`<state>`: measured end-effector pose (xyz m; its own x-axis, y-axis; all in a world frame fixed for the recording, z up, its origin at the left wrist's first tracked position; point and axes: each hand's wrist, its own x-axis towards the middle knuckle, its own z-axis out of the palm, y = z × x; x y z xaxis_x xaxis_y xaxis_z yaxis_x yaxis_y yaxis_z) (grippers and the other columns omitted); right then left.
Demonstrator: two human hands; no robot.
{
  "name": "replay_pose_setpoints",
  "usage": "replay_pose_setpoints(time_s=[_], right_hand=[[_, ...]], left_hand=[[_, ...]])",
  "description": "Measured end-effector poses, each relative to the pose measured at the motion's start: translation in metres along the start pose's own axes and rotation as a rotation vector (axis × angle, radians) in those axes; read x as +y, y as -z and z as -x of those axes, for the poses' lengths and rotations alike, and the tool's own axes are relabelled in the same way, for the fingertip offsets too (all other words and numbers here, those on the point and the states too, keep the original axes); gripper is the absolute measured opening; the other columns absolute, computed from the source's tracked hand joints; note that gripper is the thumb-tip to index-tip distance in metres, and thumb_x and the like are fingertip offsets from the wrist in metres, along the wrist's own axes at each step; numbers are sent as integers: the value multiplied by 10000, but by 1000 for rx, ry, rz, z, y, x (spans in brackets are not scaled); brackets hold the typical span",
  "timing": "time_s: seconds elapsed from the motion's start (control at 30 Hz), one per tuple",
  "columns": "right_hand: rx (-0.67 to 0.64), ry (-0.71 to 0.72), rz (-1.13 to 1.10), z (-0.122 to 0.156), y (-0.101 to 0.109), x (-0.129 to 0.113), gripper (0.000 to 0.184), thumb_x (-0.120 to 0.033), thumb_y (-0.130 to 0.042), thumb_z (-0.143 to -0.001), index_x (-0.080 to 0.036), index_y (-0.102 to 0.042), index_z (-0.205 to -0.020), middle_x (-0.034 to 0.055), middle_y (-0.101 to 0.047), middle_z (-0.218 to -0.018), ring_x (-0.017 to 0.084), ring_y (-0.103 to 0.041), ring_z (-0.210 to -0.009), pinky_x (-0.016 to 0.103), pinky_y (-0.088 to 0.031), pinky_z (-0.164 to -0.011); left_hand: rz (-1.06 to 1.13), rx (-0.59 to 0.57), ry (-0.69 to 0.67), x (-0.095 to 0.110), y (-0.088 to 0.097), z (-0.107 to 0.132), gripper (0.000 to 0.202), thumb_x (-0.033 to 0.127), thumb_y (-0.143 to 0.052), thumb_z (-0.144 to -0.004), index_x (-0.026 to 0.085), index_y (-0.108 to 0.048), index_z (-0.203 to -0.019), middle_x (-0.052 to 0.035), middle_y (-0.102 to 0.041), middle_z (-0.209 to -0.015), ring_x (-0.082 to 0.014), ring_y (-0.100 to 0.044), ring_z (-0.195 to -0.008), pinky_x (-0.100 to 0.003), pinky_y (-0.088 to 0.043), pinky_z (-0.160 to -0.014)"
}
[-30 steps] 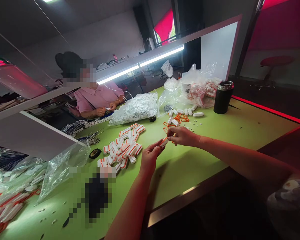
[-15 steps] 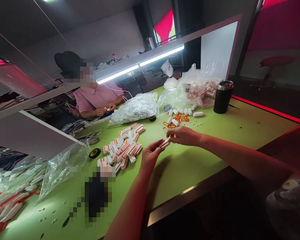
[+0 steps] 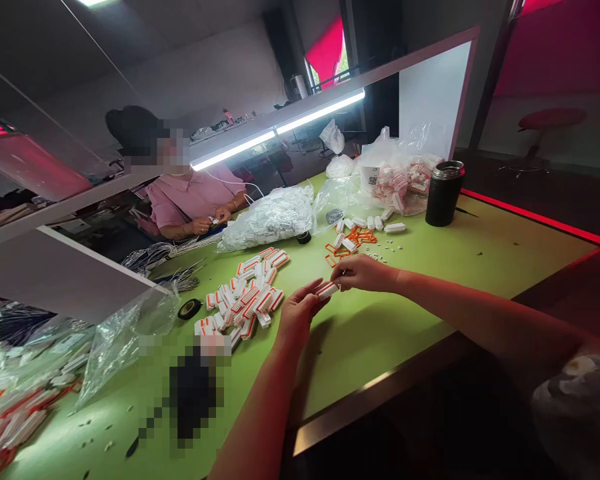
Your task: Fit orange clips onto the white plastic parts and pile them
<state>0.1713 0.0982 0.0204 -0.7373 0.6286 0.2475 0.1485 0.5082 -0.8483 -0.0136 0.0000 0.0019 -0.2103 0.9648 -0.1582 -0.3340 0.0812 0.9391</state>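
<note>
My left hand [image 3: 299, 311] is closed on a small white plastic casing with an orange-red ring [image 3: 327, 291], held above the green table between thumb and fingers. My right hand [image 3: 364, 273] is at the right end of that casing, fingertips pinched together. Whatever sits in that pinch is too small to make out. Just beyond my right hand lie loose orange rings [image 3: 359, 237] and white casings without rings [image 3: 395, 228]. To the left of my left hand is a heap of white casings fitted with orange rings [image 3: 250, 293].
A black tumbler [image 3: 445, 193] stands at the back right beside plastic bags of parts [image 3: 397, 180]. Further left lie a full clear bag [image 3: 270, 217], black tape [image 3: 189, 308] and wires [image 3: 150, 257]. Across the table a person [image 3: 195, 200] handles a small white piece.
The casing in my left hand has turned slightly, showing more of its orange-red ring. My right hand has shifted a little to the left and stays pinched at its end.
</note>
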Motion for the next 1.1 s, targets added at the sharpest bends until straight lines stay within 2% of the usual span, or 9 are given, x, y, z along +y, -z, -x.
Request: replay_pose_setpoints(time_s=[0.1,0.2,0.33,0.5,0.63,0.77,0.83,1.0,1.1], right_hand=[[-1,-161,-237,-3,-1,3,101,-172,-626,-768,-143,-687,-843,5,-689,-669,134,-685,-664,229,-555,-649],[24,-218,-362,-5,-5,4,111,-155,-647,-721,-145,-686,-825,9,-694,-684,133,-684,-687,239,-563,-682],[41,-205,-427,-4,-8,1,162,-198,-687,-693,-144,-676,-845,13,-689,-726,132,-669,-703,249,-546,-694],[46,-162,-381,-3,-6,-4,237,-259,-712,-679,-137,-670,-879,8,-665,-730,124,-627,-701,226,-483,-631],[19,-158,-422,-4,-6,-1,306,-314,-720,-691,-136,-665,-934,3,-649,-735,113,-590,-673,219,-433,-589],[55,-112,-417,-4,-7,-1,304,-296,-738,-666,-138,-661,-914,-10,-623,-733,101,-552,-662,212,-404,-573],[59,-115,-418,-4,-7,-3,289,-287,-721,-674,-137,-661,-913,-10,-619,-728,99,-545,-653,215,-403,-572],[71,-183,-401,-3,-6,-5,260,-228,-650,-673,-139,-679,-916,-2,-647,-747,100,-547,-628,224,-422,-575],[86,-221,-437,-3,-9,-4,245,-176,-614,-639,-145,-676,-874,1,-670,-751,121,-596,-675,232,-462,-622]], left_hand=[[53,-3,38,-3,2,-3,382,165,-740,-587,93,-753,-961,-131,-774,-917,-258,-732,-899,-473,-503,-1013],[103,0,41,-8,6,-8,332,139,-706,-628,89,-749,-954,-130,-771,-912,-243,-732,-910,-447,-505,-1021],[143,9,41,-11,8,-11,286,108,-660,-656,80,-740,-929,-132,-767,-922,-243,-726,-952,-427,-499,-1036],[185,19,96,-7,3,-9,303,81,-626,-651,74,-724,-937,-141,-761,-957,-258,-709,-1022,-408,-495,-1046],[247,5,188,2,-1,-6,327,48,-601,-663,74,-710,-971,-154,-747,-1022,-257,-676,-1111,-329,-508,-1022],[271,17,255,9,-5,-3,325,25,-556,-690,86,-704,-973,-133,-757,-982,-231,-692,-1084,-261,-529,-967],[267,-8,276,11,-7,0,371,20,-535,-697,73,-694,-1028,-131,-759,-989,-223,-697,-1073,-258,-525,-974],[218,-177,276,12,-12,7,650,-10,-533,-678,76,-576,-1320,-112,-751,-1072,-221,-683,-1105,-318,-462,-1076],[193,-179,267,11,-13,9,713,-29,-574,-654,70,-544,-1359,-115,-754,-1061,-232,-701,-1059,-356,-448,-1095]])
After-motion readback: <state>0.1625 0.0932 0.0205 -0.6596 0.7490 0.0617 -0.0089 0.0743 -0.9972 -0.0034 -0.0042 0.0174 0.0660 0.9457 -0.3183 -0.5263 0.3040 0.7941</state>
